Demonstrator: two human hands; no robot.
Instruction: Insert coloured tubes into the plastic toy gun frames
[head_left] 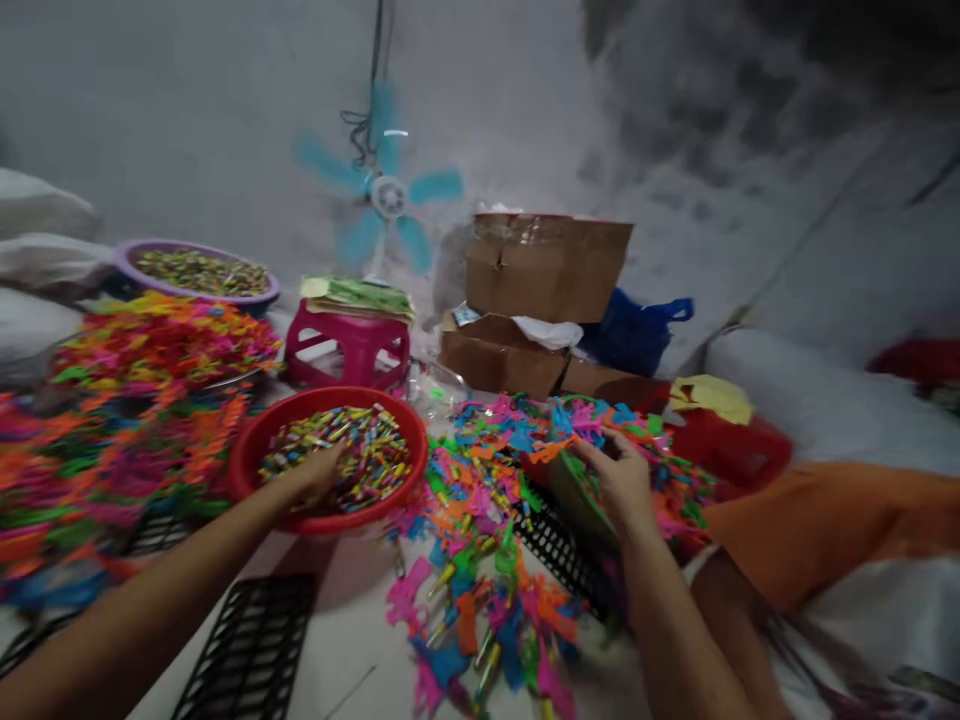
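My left hand [324, 478] reaches into a red basin [240, 450] full of small multicoloured tube-shaped pieces [375, 440]. Its fingers are sunk among them and hidden, so what they grip, if anything, does not show. Over a heap of bright plastic cut-out shapes [517, 430] is my right hand [621, 475]. Its fingers are bent and apart, the tips close to an orange shape [551, 452] and some pink ones. In front, more shapes lie on the pale floor with shiny little tubes [487, 668] among them, perhaps joined to them.
Black plastic grids [251, 640] lie on the floor. Further left is a large blurred heap of coloured shapes [112, 460], with a purple basin [127, 262] behind. A pink stool [349, 345], cardboard boxes [547, 265] and a spinning fan [388, 197] stand at the back; orange cloth [825, 520] is at right.
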